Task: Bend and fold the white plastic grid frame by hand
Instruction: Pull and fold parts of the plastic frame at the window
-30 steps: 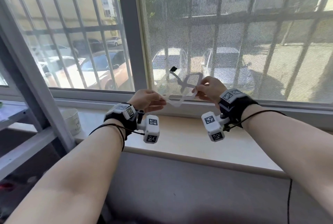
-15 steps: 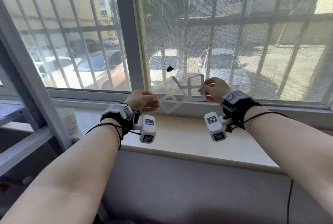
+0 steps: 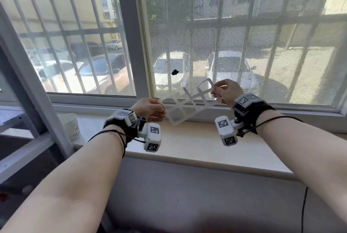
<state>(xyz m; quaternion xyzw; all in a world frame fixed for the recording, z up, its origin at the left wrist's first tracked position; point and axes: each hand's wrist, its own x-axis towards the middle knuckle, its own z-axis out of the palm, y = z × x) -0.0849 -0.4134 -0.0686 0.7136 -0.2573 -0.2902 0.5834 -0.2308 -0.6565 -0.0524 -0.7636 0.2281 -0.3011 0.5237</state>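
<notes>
The white plastic grid frame [image 3: 185, 103] hangs in the air above the windowsill, stretched out between both hands with its square cells showing. My left hand [image 3: 149, 109] pinches its left end, fingers closed. My right hand [image 3: 227, 91] grips its right end, a little higher. The frame sags and twists in the middle, its lower left part dipping toward the sill. Both wrists wear black straps with white marker cubes.
A beige windowsill [image 3: 187, 144] runs below the hands. A white cup [image 3: 71, 126] stands on it at the left, beside a slanted grey metal bar [image 3: 28, 90]. The window screen [image 3: 234, 45] and outer bars lie right behind the frame.
My hands have moved apart, and the frame has opened out from a bunched shape into a longer stretched strip. The right hand has risen slightly.
</notes>
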